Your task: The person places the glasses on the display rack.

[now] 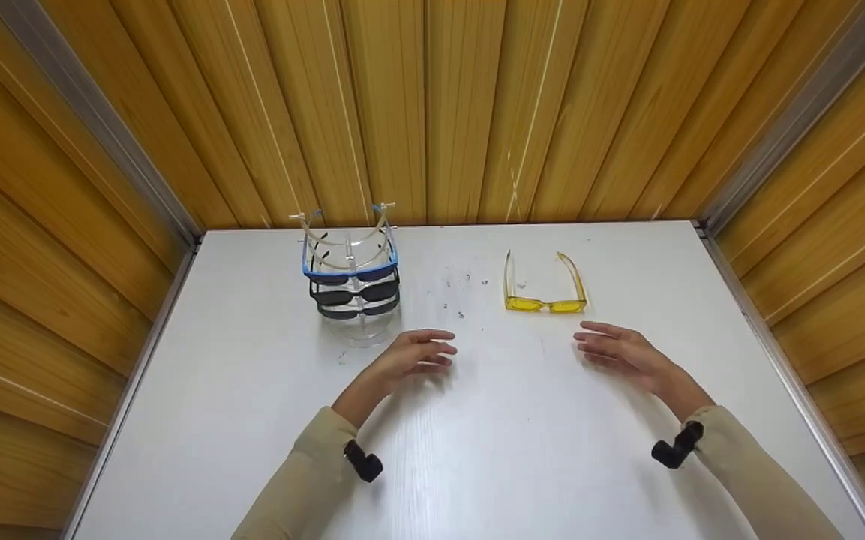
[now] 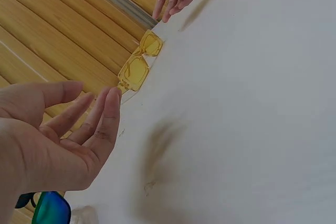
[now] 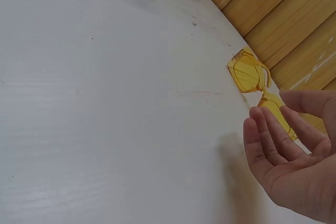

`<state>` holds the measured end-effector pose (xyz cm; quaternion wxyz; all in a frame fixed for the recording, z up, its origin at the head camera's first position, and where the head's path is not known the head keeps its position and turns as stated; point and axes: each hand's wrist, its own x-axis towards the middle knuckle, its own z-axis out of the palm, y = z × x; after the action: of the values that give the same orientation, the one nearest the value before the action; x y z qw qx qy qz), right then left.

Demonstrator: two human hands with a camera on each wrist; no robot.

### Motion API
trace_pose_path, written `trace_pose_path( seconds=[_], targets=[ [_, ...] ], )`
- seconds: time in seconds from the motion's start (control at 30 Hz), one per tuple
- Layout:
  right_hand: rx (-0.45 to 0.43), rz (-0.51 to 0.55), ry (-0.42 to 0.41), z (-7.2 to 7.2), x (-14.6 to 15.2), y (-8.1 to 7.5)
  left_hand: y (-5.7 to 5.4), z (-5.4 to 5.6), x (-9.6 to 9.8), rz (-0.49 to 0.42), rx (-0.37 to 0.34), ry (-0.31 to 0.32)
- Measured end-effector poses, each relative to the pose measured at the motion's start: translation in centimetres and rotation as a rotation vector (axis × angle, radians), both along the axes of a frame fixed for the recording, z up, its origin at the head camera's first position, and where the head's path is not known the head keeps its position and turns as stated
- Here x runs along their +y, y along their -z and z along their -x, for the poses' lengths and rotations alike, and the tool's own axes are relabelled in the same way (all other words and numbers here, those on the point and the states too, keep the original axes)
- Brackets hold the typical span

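Yellow-lensed sunglasses (image 1: 545, 305) rest on the white table with their arms unfolded toward the back wall. My right hand (image 1: 625, 356) hovers just in front of them and to the right, fingers loosely bent, holding nothing. My left hand (image 1: 411, 358) hovers to the right of a clear display stand (image 1: 362, 337), its fingers relaxed and holding nothing. Stacked on that stand are blue-framed sunglasses (image 1: 331, 279) and dark sunglasses (image 1: 334, 298) below them. In the right wrist view, my fingers overlap one lens of the yellow sunglasses (image 3: 245, 73).
Clear bars (image 1: 338, 264) at the top of the stand hold no glasses at their front. Small dark marks (image 1: 461, 315) dot the tabletop between the stand and the yellow sunglasses. Wood-panelled walls (image 1: 462, 112) rise behind the table and along both sides.
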<state>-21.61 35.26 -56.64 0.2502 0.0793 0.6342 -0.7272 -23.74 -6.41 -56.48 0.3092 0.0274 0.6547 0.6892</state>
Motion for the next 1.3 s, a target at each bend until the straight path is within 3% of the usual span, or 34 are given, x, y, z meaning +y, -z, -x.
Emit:
trace_pose_path(
  seconds=[0.27,0.5,0.87,1.07,1.3],
  targets=[
    [-0.045,-0.012,0.033,-0.4,1.7,0.3,0.7,1.0,2.7,-0.002,-0.022,0.007],
    [-0.042,0.047,0.085,0.8,2.2,0.6,1.1,3.3,5.3,0.019,-0.024,0.036],
    [-0.027,0.101,0.134,2.7,2.2,0.8,1.5,6.2,8.9,0.017,-0.031,-0.041],
    [-0.026,0.166,0.200,4.1,2.0,0.8,1.4,7.2,10.6,-0.004,-0.036,-0.118],
    [-0.066,0.186,0.214,5.5,1.4,0.8,1.9,8.3,12.1,-0.023,-0.039,-0.182]
  ],
)
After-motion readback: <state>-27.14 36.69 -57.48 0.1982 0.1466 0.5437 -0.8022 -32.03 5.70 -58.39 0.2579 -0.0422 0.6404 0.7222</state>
